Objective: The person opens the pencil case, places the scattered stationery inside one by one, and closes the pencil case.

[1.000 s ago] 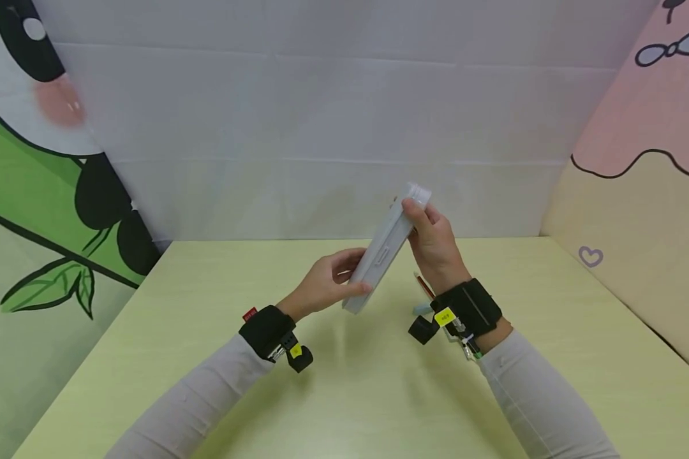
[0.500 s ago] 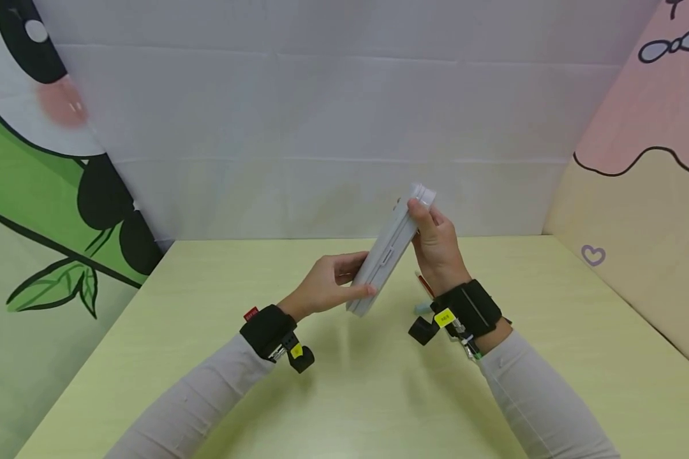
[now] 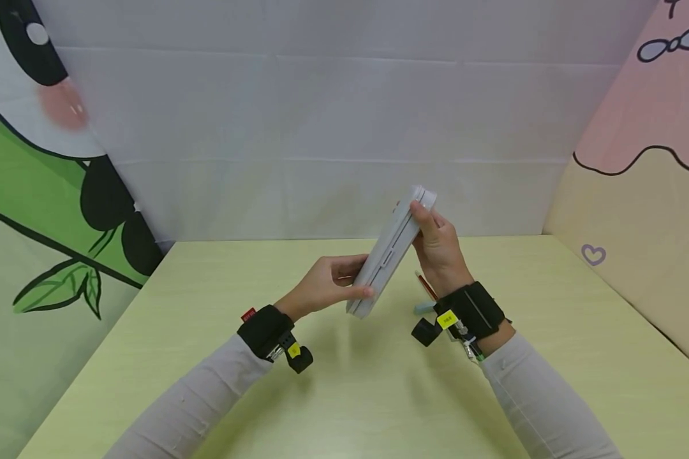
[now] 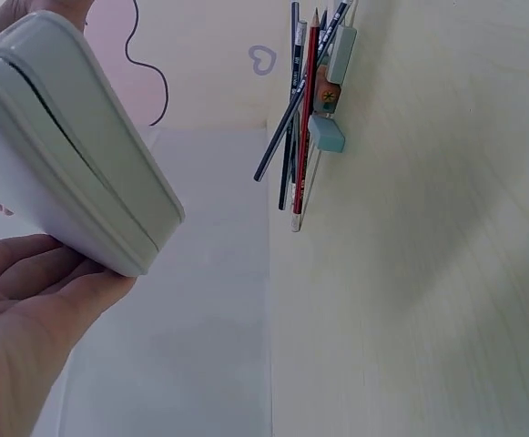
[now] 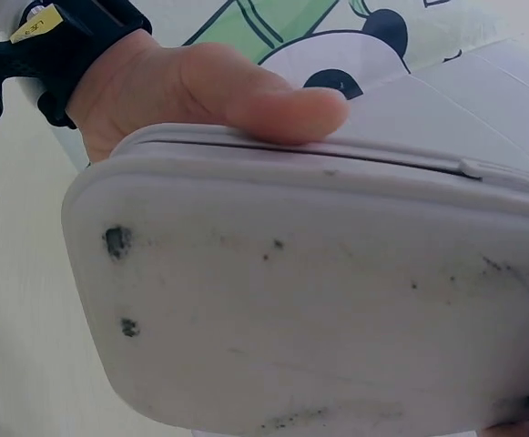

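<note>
Both hands grasp the tilted case (image 3: pixel 392 250) above the counter (image 3: pixel 344 395), left hand (image 3: pixel 326 285) low, right hand (image 3: pixel 438 250) high, pencils (image 4: pixel 299 109) beneath.

Pale yellow-green table (image 3: pixel 350 408), white fabric back wall (image 3: pixel 333 127), panda-and-bamboo panel (image 3: pixel 40 191) left, pink-and-cream panel (image 3: pixel 637 191) right

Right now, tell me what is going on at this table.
A person holds a white case tilted in the air above the table, closed. The left hand grips its lower end, thumb on the edge; the right hand grips the upper end. Pencils and erasers lie loose on the table near the right wrist.
</note>
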### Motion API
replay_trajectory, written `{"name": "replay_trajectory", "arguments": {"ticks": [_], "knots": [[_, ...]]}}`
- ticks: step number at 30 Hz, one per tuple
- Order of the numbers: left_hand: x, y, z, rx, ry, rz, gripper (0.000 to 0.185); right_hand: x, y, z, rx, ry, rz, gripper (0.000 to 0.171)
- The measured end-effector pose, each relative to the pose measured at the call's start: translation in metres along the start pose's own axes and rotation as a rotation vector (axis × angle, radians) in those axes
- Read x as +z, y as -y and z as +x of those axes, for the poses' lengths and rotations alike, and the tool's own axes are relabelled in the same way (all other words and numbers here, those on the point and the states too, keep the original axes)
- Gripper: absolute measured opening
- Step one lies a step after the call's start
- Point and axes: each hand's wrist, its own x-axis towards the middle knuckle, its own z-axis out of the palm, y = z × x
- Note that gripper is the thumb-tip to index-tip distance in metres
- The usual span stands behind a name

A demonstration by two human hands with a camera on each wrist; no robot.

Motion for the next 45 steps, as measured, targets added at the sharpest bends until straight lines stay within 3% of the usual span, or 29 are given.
{"name": "replay_trajectory", "arguments": {"ticks": [6, 15, 24, 36, 45], "knots": [[-0.002, 0.001, -0.002, -0.017, 0.015, -0.036, 0.090, -0.002, 0.000, 0.000, 0.013, 0.016, -0.007, 0.030], [-0.006, 0.003, -0.008, -0.005, 0.044, -0.061, 0.094, -0.007, -0.003, -0.001, 0.007, 0.069, 0.008, 0.032], [-0.011, 0.004, -0.017, 0.030, 0.056, -0.085, 0.086, -0.016, -0.007, -0.002, 0.023, 0.195, 0.013, 0.039], [-0.015, 0.000, -0.029, 0.034, 0.093, -0.133, 0.077, -0.023, -0.004, -0.007, 0.030, 0.320, 0.047, 0.072], [-0.016, -0.001, -0.033, 0.061, 0.143, -0.212, 0.075, -0.030, 0.000, -0.010, 0.035, 0.400, -0.011, 0.078]]}}
